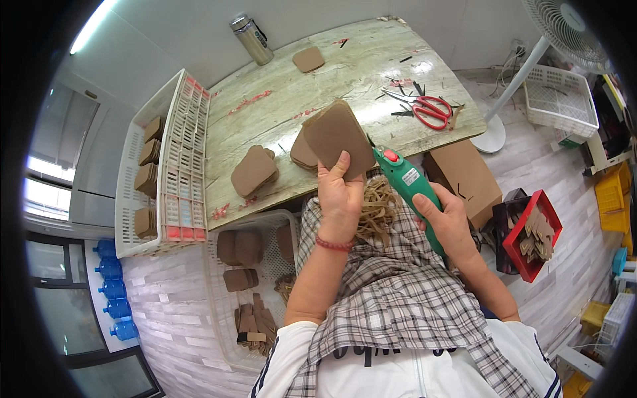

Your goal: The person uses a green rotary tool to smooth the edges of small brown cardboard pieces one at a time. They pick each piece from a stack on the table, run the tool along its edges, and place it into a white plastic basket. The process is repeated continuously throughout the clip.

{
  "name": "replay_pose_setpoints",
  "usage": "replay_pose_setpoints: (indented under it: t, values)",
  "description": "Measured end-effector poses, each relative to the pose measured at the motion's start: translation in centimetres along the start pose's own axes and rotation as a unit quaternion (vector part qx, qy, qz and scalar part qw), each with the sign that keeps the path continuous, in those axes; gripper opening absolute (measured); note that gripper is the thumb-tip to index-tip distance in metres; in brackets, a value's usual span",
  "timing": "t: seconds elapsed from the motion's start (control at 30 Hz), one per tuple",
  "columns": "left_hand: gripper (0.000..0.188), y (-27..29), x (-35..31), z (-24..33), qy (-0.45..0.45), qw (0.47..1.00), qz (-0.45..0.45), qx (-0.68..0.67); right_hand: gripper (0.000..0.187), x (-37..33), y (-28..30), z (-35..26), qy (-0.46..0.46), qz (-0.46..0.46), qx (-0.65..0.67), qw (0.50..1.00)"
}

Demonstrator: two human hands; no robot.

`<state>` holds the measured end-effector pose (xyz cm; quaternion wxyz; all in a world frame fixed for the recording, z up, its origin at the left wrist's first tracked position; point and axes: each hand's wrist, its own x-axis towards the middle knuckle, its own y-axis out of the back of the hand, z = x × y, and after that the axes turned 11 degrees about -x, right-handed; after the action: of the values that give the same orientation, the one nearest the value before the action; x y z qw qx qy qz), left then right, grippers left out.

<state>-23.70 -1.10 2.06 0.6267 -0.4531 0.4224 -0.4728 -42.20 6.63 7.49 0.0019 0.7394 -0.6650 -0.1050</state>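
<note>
My left hand (342, 199) pinches a brown, rounded flat piece (340, 142), thumb on top, at the near edge of the table. My right hand (446, 215) is wrapped round green cordless electric scissors (405, 174) with a red button. Their tip is close to the piece's right edge; whether it touches, I cannot tell. Partly behind the held piece lies a stack of similar pieces (302, 151), with another stack (254, 174) to its left. Thin brown offcut strips (379, 204) are heaped on my checked apron (371, 308), below my hands.
Red-handled scissors (432, 111) lie right on the table (265, 109) among dark scraps. A single piece (308, 60) and steel flask (252, 40) stand farther back. Crates (174, 152) (219, 318) with brown pieces are left; a cardboard box (464, 182) and red box (554, 229) are right.
</note>
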Motion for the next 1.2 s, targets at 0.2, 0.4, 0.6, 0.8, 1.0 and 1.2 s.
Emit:
replay_pose_setpoints:
  t: [0.2, 0.4, 0.6, 0.8, 1.0, 1.2]
  values:
    - [0.044, 0.7, -1.1, -1.5, 0.038, 0.999, -0.029, 0.008, 0.036, 0.7, 0.4, -0.2, 0.000, 0.025, -0.017, 1.000]
    - [0.035, 1.0, -2.6, -2.6, 0.086, 0.996, -0.010, 0.018, 0.034, 1.8, 1.1, -0.5, 0.013, 0.038, -0.003, 0.999]
    - [0.041, 2.2, -2.1, -2.0, 0.084, 0.996, 0.005, 0.021, 0.035, 1.9, 2.1, -0.7, -0.008, 0.023, -0.005, 1.000]
    - [0.041, 0.9, -0.3, -0.5, 0.027, 0.999, -0.010, -0.029, 0.036, -0.2, 1.3, 1.1, -0.016, 0.002, -0.022, 1.000]
    - [0.040, 1.6, -0.2, -0.9, 0.035, 0.999, -0.018, -0.033, 0.037, -0.5, 0.4, 0.5, -0.002, 0.007, -0.041, 0.999]
    - [0.038, 2.0, -0.4, -1.5, 0.043, 0.997, 0.001, -0.070, 0.038, -0.1, 0.3, 0.6, 0.013, 0.022, -0.045, 0.999]
